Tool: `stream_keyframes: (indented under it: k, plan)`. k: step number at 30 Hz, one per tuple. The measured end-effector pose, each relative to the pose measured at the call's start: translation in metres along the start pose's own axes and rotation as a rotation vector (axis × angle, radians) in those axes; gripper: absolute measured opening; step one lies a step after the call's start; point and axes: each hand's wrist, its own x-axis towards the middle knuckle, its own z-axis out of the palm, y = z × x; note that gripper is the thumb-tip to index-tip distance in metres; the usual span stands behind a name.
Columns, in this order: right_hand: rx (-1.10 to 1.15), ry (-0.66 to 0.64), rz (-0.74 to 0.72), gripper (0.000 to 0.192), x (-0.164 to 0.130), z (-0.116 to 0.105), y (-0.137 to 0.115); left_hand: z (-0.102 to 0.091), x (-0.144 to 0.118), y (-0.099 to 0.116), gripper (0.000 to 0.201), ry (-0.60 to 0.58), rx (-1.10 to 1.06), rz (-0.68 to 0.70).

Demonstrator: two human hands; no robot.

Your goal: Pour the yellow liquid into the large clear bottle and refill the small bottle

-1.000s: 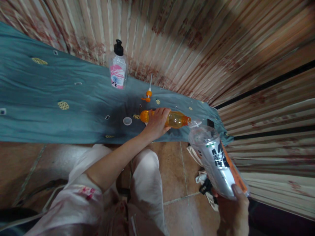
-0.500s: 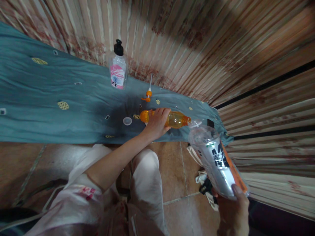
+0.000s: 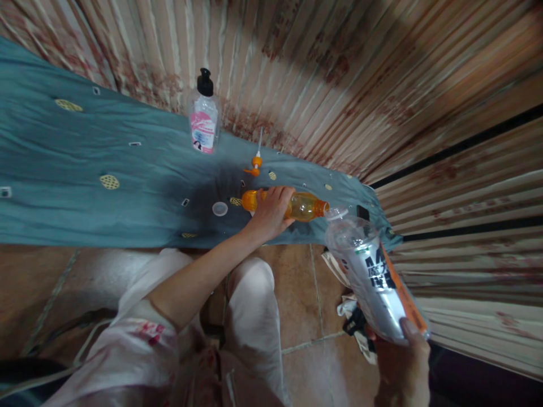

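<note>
My left hand (image 3: 268, 213) grips an orange translucent bottle (image 3: 304, 206) that stands on the teal cloth (image 3: 85, 169), its open neck pointing right. My right hand (image 3: 403, 362) holds a clear and silver refill pouch (image 3: 371, 277) with black lettering and an orange edge. The pouch is tilted, and its spout touches the bottle's neck. An orange pump head (image 3: 255, 164) with a white tube lies on the cloth just behind the bottle. A small clear cap (image 3: 219, 208) lies to the bottle's left.
A clear pump bottle (image 3: 204, 116) with a pink label and black pump stands at the back by the striped curtain (image 3: 339, 73). Below the cloth lies brown tiled floor (image 3: 297, 299). A bag with straps (image 3: 354, 322) lies on the floor under the pouch.
</note>
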Motion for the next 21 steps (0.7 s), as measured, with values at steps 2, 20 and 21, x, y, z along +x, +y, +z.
stream_keyframes:
  k: [2,20,21]
  plan:
    - [-0.003,0.006,-0.006,0.061,0.0,-0.001,0.001,0.001,0.0,-0.001,0.062,0.009,-0.002,0.009]
    - [-0.013,0.011,-0.044,0.055,-0.007,0.011,-0.006,0.002,0.0,-0.002,0.064,0.012,0.007,0.014]
    - [-0.014,0.007,-0.044,0.055,-0.006,0.01,-0.006,0.002,0.0,-0.003,0.064,0.016,0.006,0.016]
